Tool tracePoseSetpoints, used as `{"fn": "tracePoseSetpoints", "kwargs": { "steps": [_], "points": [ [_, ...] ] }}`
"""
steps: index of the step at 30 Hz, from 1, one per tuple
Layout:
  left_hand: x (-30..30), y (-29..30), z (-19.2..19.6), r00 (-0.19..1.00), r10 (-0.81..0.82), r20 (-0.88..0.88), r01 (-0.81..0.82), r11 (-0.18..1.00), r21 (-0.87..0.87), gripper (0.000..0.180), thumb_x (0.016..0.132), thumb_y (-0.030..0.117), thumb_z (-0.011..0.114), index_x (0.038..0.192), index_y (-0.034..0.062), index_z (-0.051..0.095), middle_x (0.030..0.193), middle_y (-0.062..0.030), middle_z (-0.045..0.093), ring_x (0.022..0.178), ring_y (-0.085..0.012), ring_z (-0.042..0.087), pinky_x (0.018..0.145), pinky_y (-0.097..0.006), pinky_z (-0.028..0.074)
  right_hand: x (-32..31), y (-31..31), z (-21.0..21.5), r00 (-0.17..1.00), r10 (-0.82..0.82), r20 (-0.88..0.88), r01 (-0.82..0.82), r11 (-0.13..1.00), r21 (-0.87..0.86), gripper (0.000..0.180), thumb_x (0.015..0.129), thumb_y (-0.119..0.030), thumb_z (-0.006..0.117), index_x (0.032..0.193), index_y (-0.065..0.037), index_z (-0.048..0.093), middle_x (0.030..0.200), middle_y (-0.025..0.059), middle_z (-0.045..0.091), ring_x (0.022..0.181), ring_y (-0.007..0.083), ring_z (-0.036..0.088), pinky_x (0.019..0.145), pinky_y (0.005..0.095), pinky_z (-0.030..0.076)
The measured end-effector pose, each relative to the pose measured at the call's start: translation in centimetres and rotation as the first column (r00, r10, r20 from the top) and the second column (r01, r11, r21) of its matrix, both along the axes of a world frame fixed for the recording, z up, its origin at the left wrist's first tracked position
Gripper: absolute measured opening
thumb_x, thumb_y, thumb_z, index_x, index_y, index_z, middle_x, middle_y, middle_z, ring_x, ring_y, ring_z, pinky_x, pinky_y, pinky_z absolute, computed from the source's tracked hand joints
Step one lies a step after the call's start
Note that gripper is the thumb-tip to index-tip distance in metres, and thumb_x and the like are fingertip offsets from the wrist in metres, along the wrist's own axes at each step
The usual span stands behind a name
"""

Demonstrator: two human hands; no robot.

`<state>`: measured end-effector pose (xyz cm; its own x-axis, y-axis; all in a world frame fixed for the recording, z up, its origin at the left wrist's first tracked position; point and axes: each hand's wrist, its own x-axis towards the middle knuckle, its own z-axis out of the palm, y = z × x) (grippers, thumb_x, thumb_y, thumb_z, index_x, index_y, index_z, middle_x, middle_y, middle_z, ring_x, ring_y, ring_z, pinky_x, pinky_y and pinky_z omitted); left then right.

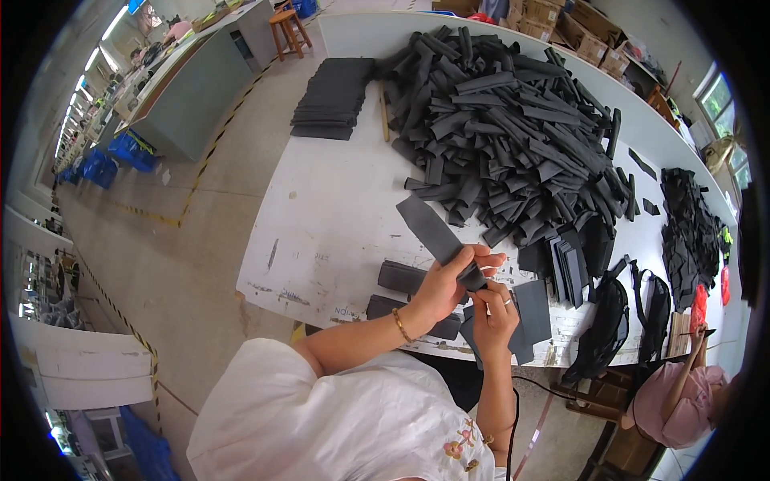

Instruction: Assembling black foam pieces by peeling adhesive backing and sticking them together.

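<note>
A dark grey strip of sheet material [427,227] is held between both my hands above the table's near side. My left hand [449,280] grips it near its middle, thumb on top, and its upper end sticks out toward the far left. At the strip's lower end, which looks bent or folded, my right hand [493,313] pinches with thumb and fingers. Beneath my left wrist lie small stacks of folded dark pieces [400,276]. Flat dark sheets [532,313] lie beside my right hand.
A large heap of dark strips [513,128] covers the far side of the white table [321,208]. A neat stack [333,96] stands at its far left. Black bags [607,321] lie at right. A person in pink [678,401] sits at the right end.
</note>
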<state>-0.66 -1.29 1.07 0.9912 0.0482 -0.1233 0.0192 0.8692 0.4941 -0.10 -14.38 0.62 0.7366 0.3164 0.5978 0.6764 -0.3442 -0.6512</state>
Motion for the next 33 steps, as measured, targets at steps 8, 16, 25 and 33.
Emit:
{"fn": "tracePoseSetpoints", "kwargs": {
  "steps": [8, 16, 25, 33],
  "points": [
    [-0.3, -0.6, -0.5, 1.0, -0.005, 0.004, 0.005, 0.999, -0.044, 0.029, 0.102, 0.027, 0.05, 0.113, 0.0021, 0.06, 0.117, -0.0183, 0.066, 0.116, -0.0262, 0.06, 0.099, -0.037, 0.047, 0.3, 0.3, -0.5, 0.999, 0.03, -0.01, -0.03, 1.0, 0.002, 0.018, 0.074, 0.008, 0.073, 0.084, -0.001, 0.061, 0.089, 0.0129, 0.063, 0.076, 0.0304, 0.064, 0.065, 0.0353, 0.052],
    [0.2, 0.4, 0.1, 0.999, 0.002, -0.034, 0.0, 0.999, 0.045, 0.033, 0.104, 0.031, 0.046, 0.115, 0.0041, 0.061, 0.124, -0.0155, 0.063, 0.107, -0.02, 0.06, 0.096, -0.035, 0.047, -0.5, 2.3, -0.3, 0.794, 0.179, -0.582, 0.116, 0.894, 0.433, 0.01, 0.085, -0.001, 0.071, 0.085, 0.001, 0.061, 0.099, 0.0051, 0.059, 0.081, 0.0123, 0.058, 0.074, 0.0235, 0.046],
    [1.8, 2.9, -0.6, 0.977, 0.034, 0.211, -0.06, 0.991, 0.119, 0.033, 0.102, 0.032, 0.049, 0.116, 0.0054, 0.062, 0.126, -0.0167, 0.062, 0.133, -0.0281, 0.046, 0.108, -0.048, 0.039, -0.3, 1.7, 1.9, 0.541, 0.401, -0.739, 0.387, 0.661, 0.642, 0.025, 0.093, -0.015, 0.065, 0.114, -0.003, 0.059, 0.102, 0.0024, 0.062, 0.085, 0.01, 0.059, 0.072, 0.0244, 0.049],
    [0.7, 2.6, -1.4, 0.991, -0.023, 0.132, 0.023, 1.0, -0.004, 0.034, 0.099, 0.03, 0.054, 0.117, 0.0011, 0.062, 0.13, -0.0175, 0.059, 0.119, -0.0284, 0.057, 0.103, -0.041, 0.044, -0.3, 2.1, -1.3, 0.658, 0.323, -0.68, 0.341, 0.677, 0.652, 0.013, 0.093, -0.014, 0.067, 0.092, -0.001, 0.066, 0.078, -0.0039, 0.061, 0.071, 0.0045, 0.05, 0.063, 0.019, 0.038]
  ]
}}
